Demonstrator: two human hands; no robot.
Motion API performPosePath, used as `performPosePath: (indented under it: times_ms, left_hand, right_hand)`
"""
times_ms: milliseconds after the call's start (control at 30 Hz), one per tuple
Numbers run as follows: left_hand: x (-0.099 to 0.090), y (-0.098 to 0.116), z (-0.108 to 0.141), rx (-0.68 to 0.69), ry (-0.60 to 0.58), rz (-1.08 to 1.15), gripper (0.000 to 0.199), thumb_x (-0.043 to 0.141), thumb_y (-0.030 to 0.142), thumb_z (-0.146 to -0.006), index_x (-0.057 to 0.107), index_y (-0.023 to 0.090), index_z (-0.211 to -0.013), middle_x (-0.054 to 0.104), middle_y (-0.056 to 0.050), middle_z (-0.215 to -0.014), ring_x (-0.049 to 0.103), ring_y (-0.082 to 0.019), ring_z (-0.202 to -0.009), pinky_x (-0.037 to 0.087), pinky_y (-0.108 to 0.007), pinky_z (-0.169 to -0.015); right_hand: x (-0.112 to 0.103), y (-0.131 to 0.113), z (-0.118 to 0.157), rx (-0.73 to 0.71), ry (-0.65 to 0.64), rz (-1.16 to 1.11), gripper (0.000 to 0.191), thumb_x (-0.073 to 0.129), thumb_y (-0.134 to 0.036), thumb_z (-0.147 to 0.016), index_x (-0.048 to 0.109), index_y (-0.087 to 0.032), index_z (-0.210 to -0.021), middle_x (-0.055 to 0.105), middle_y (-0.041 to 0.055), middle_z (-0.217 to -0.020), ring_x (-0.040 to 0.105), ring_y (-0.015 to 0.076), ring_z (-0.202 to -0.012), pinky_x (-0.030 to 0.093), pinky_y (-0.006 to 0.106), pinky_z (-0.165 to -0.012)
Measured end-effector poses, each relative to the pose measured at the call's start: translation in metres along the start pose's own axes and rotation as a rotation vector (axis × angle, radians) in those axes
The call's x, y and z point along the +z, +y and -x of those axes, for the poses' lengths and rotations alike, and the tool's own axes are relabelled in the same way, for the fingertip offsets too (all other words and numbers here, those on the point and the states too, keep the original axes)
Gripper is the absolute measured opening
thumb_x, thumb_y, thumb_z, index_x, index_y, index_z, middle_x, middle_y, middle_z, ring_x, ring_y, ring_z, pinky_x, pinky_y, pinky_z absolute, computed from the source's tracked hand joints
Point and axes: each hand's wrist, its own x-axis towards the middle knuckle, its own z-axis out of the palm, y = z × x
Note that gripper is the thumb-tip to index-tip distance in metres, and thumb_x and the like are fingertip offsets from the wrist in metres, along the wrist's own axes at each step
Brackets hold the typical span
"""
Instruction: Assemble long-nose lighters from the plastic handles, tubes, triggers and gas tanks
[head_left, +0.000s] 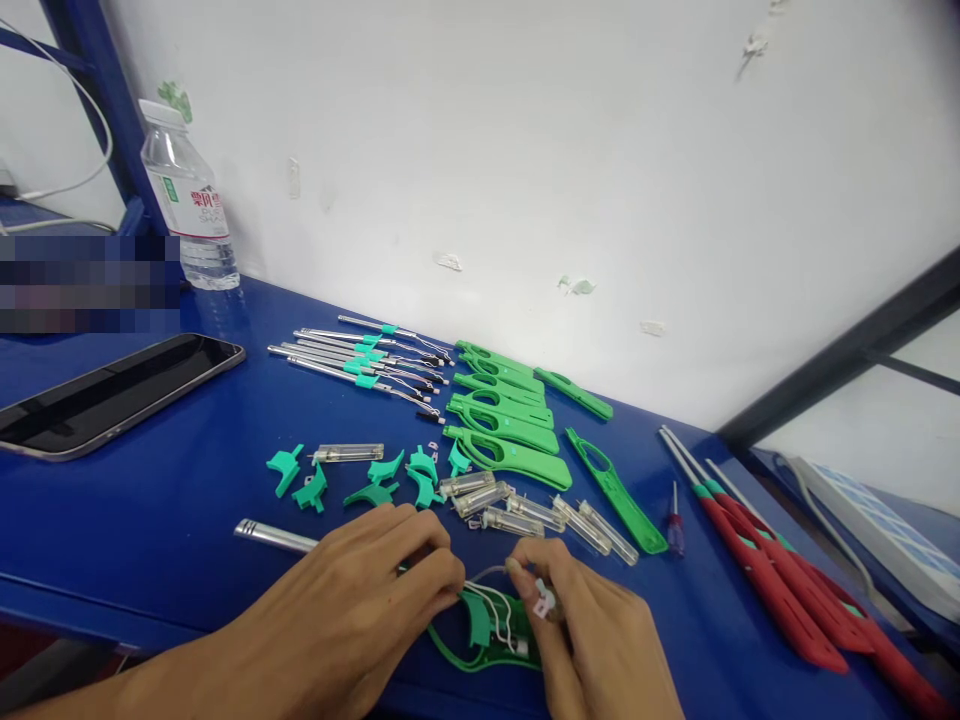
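Observation:
An open green lighter shell [465,660] lies at the table's front edge, with a teal trigger [478,620], white wires [501,612] and a metal tube [274,536] reaching out to the left. My left hand [375,590] is closed over the upper side of this shell, its fingertips beside the wires. Close by on the right, my right hand [577,620] is closed around a clear fuel tank with a whitish end [546,602], mostly hidden by the fingers. A thin tube [489,572] runs from its fingertips toward my left hand.
Behind the hands lie loose teal triggers [367,494], clear tanks [581,525], green shells [517,460] and metal tubes with wires [337,352]. Red lighters [787,590] and a screwdriver [676,530] are at right. Phone [112,395] and bottle [187,200] stand left.

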Motion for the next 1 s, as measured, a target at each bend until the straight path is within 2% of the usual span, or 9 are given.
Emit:
performPosePath:
  times_ms: [133, 300, 400, 533, 633, 800, 1000]
  left_hand:
    - [-0.003, 0.002, -0.003, 0.018, 0.051, -0.007, 0.032, 0.033, 0.020, -0.124, 0.061, 0.023, -0.109, 0.071, -0.001, -0.107, 0.068, -0.017, -0.091, 0.060, -0.027, -0.085]
    - [-0.008, 0.005, -0.004, 0.002, 0.052, -0.022, 0.037, 0.033, 0.024, -0.125, 0.067, 0.023, -0.109, 0.074, -0.001, -0.109, 0.071, -0.015, -0.093, 0.063, -0.021, -0.089]
    - [-0.011, 0.005, -0.005, -0.009, 0.033, -0.044, 0.033, 0.037, 0.011, -0.119, 0.067, 0.025, -0.118, 0.075, -0.001, -0.115, 0.074, -0.015, -0.101, 0.064, -0.021, -0.094]
    - [-0.012, 0.004, -0.004, 0.022, 0.039, -0.064, 0.046, 0.043, -0.005, -0.103, 0.066, 0.026, -0.129, 0.075, -0.001, -0.119, 0.075, -0.015, -0.106, 0.062, -0.021, -0.095]
    - [-0.013, 0.005, -0.004, 0.029, 0.032, -0.038, 0.047, 0.045, -0.008, -0.100, 0.067, 0.025, -0.124, 0.075, 0.000, -0.113, 0.074, -0.014, -0.099, 0.060, -0.019, -0.089]
    - [-0.011, 0.004, -0.003, 0.031, 0.041, -0.006, 0.045, 0.048, -0.008, -0.100, 0.068, 0.024, -0.123, 0.074, 0.001, -0.111, 0.071, -0.014, -0.095, 0.058, -0.021, -0.088]
    - [-0.004, 0.001, 0.004, -0.019, 0.016, 0.053, 0.047, 0.047, -0.009, -0.101, 0.064, 0.026, -0.127, 0.072, 0.001, -0.118, 0.068, -0.016, -0.101, 0.055, -0.025, -0.095]
  right_hand:
    - [-0.001, -0.001, 0.002, 0.014, 0.000, -0.008, 0.012, 0.047, -0.022, -0.116, 0.055, -0.031, -0.112, 0.070, -0.0080, -0.077, 0.069, 0.0135, -0.055, 0.051, 0.023, -0.058]
    - [-0.002, -0.004, 0.001, 0.039, 0.009, -0.047, 0.014, 0.049, -0.021, -0.115, 0.055, -0.031, -0.107, 0.065, -0.0100, -0.074, 0.067, 0.0121, -0.056, 0.048, 0.023, -0.057]
    - [-0.003, -0.005, 0.001, 0.059, -0.004, -0.065, 0.016, 0.049, -0.019, -0.114, 0.054, -0.031, -0.105, 0.067, -0.0096, -0.078, 0.069, 0.0118, -0.061, 0.049, 0.023, -0.061]
    - [-0.002, -0.003, 0.004, 0.054, -0.013, -0.076, 0.017, 0.048, -0.017, -0.112, 0.053, -0.031, -0.106, 0.069, -0.0090, -0.081, 0.069, 0.0123, -0.063, 0.050, 0.023, -0.062]
    - [0.000, -0.002, 0.005, 0.055, -0.012, -0.085, 0.017, 0.050, -0.016, -0.111, 0.056, -0.031, -0.109, 0.068, -0.0095, -0.080, 0.069, 0.0124, -0.062, 0.049, 0.024, -0.062]
    - [0.000, -0.002, 0.004, 0.051, 0.004, -0.077, 0.015, 0.052, -0.017, -0.112, 0.056, -0.031, -0.109, 0.070, -0.0090, -0.080, 0.070, 0.0125, -0.062, 0.050, 0.024, -0.062]
    - [0.001, -0.001, 0.003, 0.040, 0.009, -0.047, 0.012, 0.052, -0.022, -0.114, 0.056, -0.031, -0.108, 0.067, -0.0095, -0.074, 0.067, 0.0133, -0.056, 0.049, 0.024, -0.056]
